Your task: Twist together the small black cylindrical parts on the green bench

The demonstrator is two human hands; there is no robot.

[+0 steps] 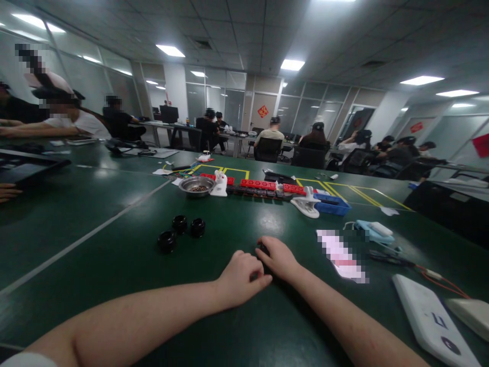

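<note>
My left hand (242, 275) is curled just above the green table, thumb pointing toward my other hand. A dark spot shows between its thumb and fingers, and I cannot make out what is there. My right hand (278, 259) rests close by with its fingers bent around a small black piece (263, 248), mostly covered by the fingers. Three glossy black ring-shaped pieces, like small wheels, stand together to the left: one at the front (167, 241), one behind (179, 224) and one on the right (197, 227).
Behind stand a metal bowl (196, 186) of small parts, a row of red blocks (259, 184), white clamp-like stands (306, 204) and a blue tray (332, 205). On the right lie a pinkish pixelated item (340, 255), cables and a white device (431, 318). Other people sit around.
</note>
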